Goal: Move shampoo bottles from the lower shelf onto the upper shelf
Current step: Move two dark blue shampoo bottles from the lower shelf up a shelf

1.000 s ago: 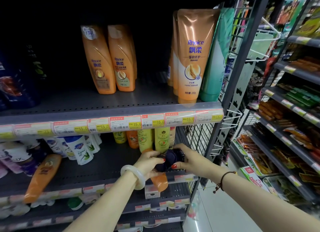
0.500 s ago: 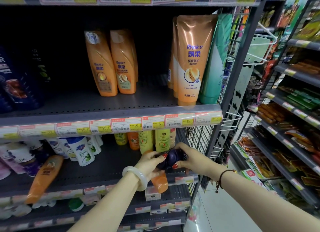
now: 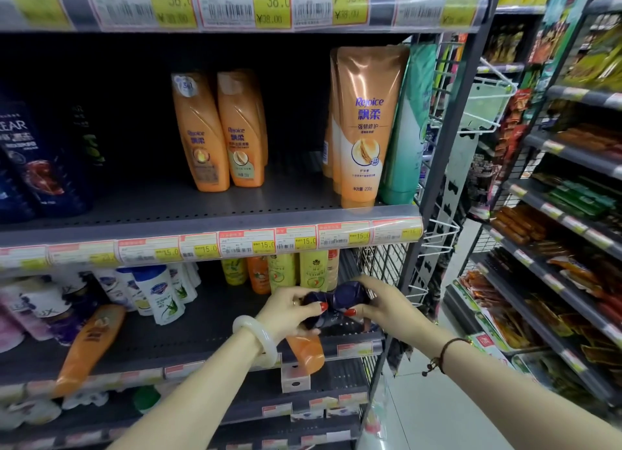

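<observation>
My left hand [image 3: 289,310] and my right hand [image 3: 380,303] both grip a dark purple bottle [image 3: 340,298] just above the front right of the lower shelf [image 3: 188,342]. Under my left hand an orange bottle [image 3: 308,352] lies over the shelf edge. Another orange bottle [image 3: 89,345] lies flat on the lower shelf at the left. On the upper shelf [image 3: 235,207] stand two orange Rejoice bottles [image 3: 218,133], tall orange Rejoice tubes [image 3: 363,123] and a green tube [image 3: 407,130] at the right end.
Dark blue bottles [image 3: 37,160] stand at the upper shelf's left. White bottles [image 3: 158,291] and yellow and orange bottles [image 3: 286,271] crowd the back of the lower shelf. A wire side rack [image 3: 447,147] and a snack shelf unit [image 3: 555,231] are to the right.
The view has tilted upward a little, so the shelves sit lower in the frame. Both hands stay on the dark purple bottle at the lower shelf's front right.
</observation>
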`<state>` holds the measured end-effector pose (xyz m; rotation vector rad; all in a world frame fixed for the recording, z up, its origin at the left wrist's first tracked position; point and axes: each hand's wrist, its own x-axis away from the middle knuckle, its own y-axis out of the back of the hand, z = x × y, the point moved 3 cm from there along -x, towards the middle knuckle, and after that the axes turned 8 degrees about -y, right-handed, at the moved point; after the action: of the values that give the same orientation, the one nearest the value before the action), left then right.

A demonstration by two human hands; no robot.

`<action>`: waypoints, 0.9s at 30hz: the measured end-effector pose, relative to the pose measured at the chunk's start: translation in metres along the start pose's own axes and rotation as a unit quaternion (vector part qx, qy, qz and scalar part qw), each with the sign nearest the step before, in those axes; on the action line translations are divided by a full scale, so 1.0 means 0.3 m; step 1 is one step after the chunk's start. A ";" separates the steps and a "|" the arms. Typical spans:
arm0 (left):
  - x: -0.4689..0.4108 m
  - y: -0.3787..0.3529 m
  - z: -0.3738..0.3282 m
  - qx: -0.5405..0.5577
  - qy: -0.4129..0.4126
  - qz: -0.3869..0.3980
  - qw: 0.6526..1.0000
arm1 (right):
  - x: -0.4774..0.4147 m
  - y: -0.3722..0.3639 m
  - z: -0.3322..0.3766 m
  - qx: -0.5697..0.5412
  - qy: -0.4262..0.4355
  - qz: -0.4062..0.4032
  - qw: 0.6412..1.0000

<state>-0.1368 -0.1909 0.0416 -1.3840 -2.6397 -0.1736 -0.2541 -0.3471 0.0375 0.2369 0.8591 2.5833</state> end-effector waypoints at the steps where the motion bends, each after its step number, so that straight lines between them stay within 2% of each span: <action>1: 0.007 0.005 -0.021 -0.027 -0.015 0.013 0.999 | 0.012 0.012 0.015 -0.002 0.003 -0.010 1.000; 5: 0.049 0.017 -0.129 -0.135 -0.070 0.064 0.986 | 0.063 0.049 0.094 -0.003 0.026 -0.032 0.999; 8: 0.097 0.020 -0.219 -0.222 -0.126 0.090 0.963 | 0.108 0.075 0.171 -0.016 0.053 -0.038 0.998; 11: 0.153 0.021 -0.298 -0.257 -0.159 0.108 0.947 | 0.149 0.100 0.250 -0.031 0.081 -0.042 0.995; 22: 0.320 0.116 -0.550 -0.194 -0.148 0.185 0.952 | 0.219 0.170 0.529 -0.069 0.169 -0.039 0.982; 27: 0.396 0.221 -0.682 -0.200 -0.164 0.202 0.945 | 0.222 0.167 0.685 -0.091 0.200 -0.040 0.975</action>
<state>-0.1318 -0.0933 0.2670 -2.2285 -2.5820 -0.4869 -0.2723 -0.2450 0.2334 -0.3771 0.7329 2.6529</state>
